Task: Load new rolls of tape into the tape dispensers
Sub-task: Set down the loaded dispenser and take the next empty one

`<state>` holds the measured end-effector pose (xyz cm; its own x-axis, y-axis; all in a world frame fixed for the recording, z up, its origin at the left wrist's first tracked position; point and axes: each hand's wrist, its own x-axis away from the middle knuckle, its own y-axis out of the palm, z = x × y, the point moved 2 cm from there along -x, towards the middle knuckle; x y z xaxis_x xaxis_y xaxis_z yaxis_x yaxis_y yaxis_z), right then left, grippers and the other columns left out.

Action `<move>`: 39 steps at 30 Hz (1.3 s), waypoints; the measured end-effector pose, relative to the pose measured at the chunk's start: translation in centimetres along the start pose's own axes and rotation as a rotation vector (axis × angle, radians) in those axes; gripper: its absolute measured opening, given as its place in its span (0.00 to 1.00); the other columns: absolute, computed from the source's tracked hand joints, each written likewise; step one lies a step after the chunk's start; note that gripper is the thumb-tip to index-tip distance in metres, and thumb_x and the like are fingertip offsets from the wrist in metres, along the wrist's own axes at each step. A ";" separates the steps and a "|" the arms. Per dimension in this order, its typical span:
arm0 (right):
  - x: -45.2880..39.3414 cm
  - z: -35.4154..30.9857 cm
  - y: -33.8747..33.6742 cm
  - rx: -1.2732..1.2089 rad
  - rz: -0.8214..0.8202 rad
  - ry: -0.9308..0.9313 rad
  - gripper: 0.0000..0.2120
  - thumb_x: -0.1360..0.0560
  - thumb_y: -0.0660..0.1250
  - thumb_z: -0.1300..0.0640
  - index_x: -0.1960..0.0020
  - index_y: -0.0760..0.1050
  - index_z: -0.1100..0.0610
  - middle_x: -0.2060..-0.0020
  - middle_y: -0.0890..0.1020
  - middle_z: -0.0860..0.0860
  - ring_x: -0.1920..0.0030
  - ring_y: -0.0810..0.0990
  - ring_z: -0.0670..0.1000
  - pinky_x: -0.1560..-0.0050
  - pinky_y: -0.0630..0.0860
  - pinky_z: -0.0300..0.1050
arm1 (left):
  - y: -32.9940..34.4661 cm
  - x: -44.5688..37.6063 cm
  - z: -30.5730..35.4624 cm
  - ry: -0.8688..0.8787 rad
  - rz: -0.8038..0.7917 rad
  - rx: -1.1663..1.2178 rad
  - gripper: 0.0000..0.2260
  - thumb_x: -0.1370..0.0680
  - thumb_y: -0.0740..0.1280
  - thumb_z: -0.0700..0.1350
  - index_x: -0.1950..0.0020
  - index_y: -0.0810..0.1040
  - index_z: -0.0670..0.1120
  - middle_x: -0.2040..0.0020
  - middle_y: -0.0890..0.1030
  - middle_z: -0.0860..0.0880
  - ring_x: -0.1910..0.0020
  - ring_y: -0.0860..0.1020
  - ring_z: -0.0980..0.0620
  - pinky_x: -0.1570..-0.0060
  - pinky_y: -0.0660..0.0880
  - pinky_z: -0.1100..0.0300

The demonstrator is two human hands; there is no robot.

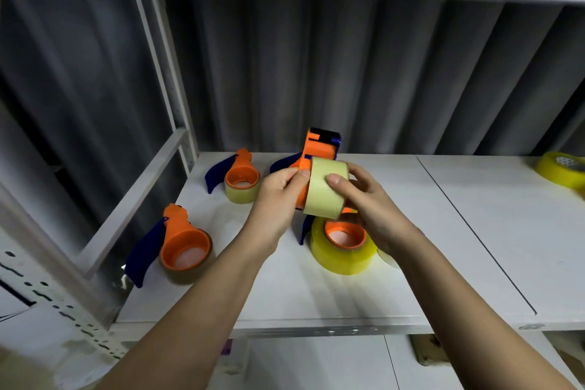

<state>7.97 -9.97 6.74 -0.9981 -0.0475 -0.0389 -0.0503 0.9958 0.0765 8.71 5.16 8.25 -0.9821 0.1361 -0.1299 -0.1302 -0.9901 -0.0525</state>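
Observation:
Above the white shelf (pixel 316 294) I hold an orange and blue tape dispenser (pixel 319 144) with a pale yellow tape roll (pixel 323 190) against its hub. My left hand (pixel 278 199) grips the dispenser from the left, thumb at the roll's edge. My right hand (pixel 370 203) grips the roll, thumb across its outer face. Directly beneath lies another dispenser carrying a thick yellow roll (pixel 343 250).
Two more orange and blue dispensers lie on the shelf: one at the back left (pixel 235 179) with a clear roll, one at the front left (pixel 177 247). A loose yellow roll (pixel 562 169) sits at the far right. Grey corrugated wall behind; a shelf post (pixel 164 73) stands left.

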 end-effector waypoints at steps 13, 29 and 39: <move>0.4 0.2 -0.8 0.655 0.002 -0.545 0.37 0.34 0.78 0.52 0.30 0.64 0.43 0.35 0.68 0.38 0.34 0.69 0.44 0.41 0.76 0.46 | -0.8 -1.1 0.2 -0.425 0.235 0.318 0.10 0.21 0.65 0.43 0.42 0.76 0.41 0.53 0.81 0.42 0.52 0.81 0.44 0.51 0.78 0.50; 1.0 -0.7 -2.4 0.545 -0.026 -0.469 0.38 0.38 0.78 0.50 0.32 0.67 0.42 0.34 0.71 0.41 0.34 0.72 0.45 0.45 0.77 0.38 | -2.2 -1.2 -0.1 -0.385 0.139 0.325 0.06 0.21 0.65 0.44 0.45 0.73 0.46 0.54 0.81 0.45 0.57 0.81 0.49 0.57 0.80 0.53; -2.3 -0.3 -7.2 0.582 0.296 -0.171 0.38 0.31 0.74 0.47 0.26 0.62 0.50 0.37 0.72 0.47 0.45 0.77 0.47 0.55 0.76 0.34 | -2.1 -1.0 2.8 -0.063 0.082 0.016 0.11 0.18 0.59 0.43 0.60 0.73 0.49 0.68 0.78 0.56 0.69 0.79 0.63 0.68 0.72 0.73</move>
<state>10.66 -17.03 6.61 -0.9448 0.1998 -0.2597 0.2998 0.8469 -0.4392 9.61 6.98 11.25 -0.9961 0.0524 -0.0704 -0.0505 -0.9983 -0.0279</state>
